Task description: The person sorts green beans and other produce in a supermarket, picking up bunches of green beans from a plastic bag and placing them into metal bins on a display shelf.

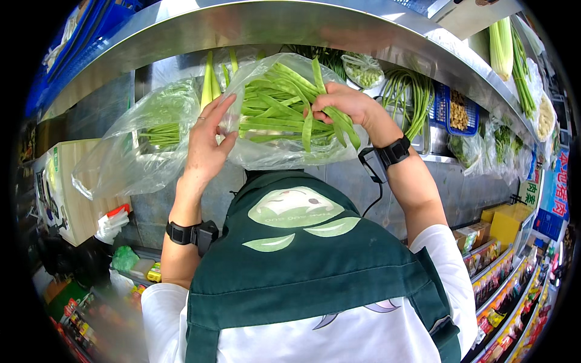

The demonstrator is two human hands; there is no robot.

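Note:
Flat green bean pods (277, 109) lie in a heap inside a large clear plastic bag (131, 118), whose mouth spreads around them. My right hand (342, 104) is closed around several pods at the heap's right end, and some hang down below its fingers. At the heap's left side, my left hand (211, 136) presses against the bag's edge, thumb and fingers spread; whether it pinches the film cannot be told. Through the bag, left of that hand, a bundle of thin green beans (164, 135) shows. Pale green stalks (208, 84) stand just behind my left fingers.
A steel ledge (272, 22) curves across behind the vegetables. On the right are long beans (411, 97), a bagged green vegetable (363, 70), a blue basket (464, 131) of peanut-like items and bagged greens (501, 140). A wooden-looking counter (86, 195) stands left, and packaged goods fill shelves (508, 295) at lower right.

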